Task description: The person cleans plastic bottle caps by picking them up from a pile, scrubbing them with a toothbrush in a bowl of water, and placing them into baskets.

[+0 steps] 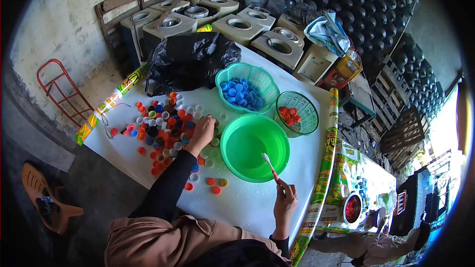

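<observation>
My right hand (285,200) grips a red-handled toothbrush (267,160), its white bristle end over the right side of a green basin (237,141). The basin seems to hold clear liquid. My left hand (202,132) is at the right edge of a pile of mixed bottle caps (166,131), left of the basin. Its fingers are curled closed; what they hold is hidden. Behind the basin, blue caps (242,94) lie in a teal basket (267,76). Red-orange caps (289,116) sit in a smaller dark green basket (309,111) to its right.
A black plastic bag (193,59) lies at the table's back left. Eyeglasses (108,124) rest near the left edge. Beige box-shaped casings (240,28) stand behind the table, and a red hand truck (62,91) at left. Another person's legs and shoe (396,242) show at lower right.
</observation>
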Demonstrator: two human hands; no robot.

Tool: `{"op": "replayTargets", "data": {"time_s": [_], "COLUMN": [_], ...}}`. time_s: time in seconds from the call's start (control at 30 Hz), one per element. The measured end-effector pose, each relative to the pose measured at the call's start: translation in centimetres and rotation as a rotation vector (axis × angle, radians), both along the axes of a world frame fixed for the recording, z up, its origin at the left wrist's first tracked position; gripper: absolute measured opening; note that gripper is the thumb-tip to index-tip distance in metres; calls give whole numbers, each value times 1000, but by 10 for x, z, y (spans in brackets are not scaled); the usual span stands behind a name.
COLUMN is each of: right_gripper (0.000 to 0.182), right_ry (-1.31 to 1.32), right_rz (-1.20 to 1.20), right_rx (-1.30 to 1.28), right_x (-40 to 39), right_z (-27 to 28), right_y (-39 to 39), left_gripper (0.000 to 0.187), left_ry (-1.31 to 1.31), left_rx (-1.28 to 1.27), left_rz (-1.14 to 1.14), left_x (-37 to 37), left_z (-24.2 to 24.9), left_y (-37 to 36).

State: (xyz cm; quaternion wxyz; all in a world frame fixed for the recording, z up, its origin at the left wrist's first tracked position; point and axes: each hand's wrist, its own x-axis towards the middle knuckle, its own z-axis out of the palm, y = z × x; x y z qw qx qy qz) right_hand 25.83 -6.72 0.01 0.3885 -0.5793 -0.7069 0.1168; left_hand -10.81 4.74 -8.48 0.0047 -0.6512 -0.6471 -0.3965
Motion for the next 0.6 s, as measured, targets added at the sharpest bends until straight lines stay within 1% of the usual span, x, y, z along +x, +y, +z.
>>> {"op": "replayTargets", "data": {"time_s": [0.1,0.13,0.17,0.23,0.27,0.37,0.4,0.5,0.53,0.57,0.6], "right_gripper": [18,18,19,16,15,14,14,16,16,17,16], "right_ry": [2,-9,-19,-97,-135,-196,-225,-271,-280,-290,-389], "right_rz": [-12,-20,-30,-27,-27,-19,4,22,21,19,60], "right_rx": [-37,-55,-73,-28,-6,-73,-58,21,78,133,42], "right_x": [-3,-4,-5,-6,-8,-18,-21,-35,-40,-44,-46], "right_z": [3,7,11,16,19,38,42,50,46,45,50], "right_y": [0,-1,-1,1,3,9,14,30,37,43,43], "left_gripper": [22,31,31,31,32,32,32,31,31,31,31], "left_ry": [-25,-52,-153,-353,-406,-741,-844,-1091,-1157,-1170,-1182], "left_rx": [-85,-130,-161,-222,-257,-283,-290,-223,-232,-262,-294], "left_rz": [12,31,2,-60,-66,-140,-227,-348,-406,-443,-478], "left_x": [-8,-11,-14,-16,-22,-19,-19,1,11,21,31], "left_z": [15,18,21,44,40,63,65,90,96,99,101], "left_y": [-12,-14,-16,-26,-25,-37,-39,-48,-50,-50,-50]}}
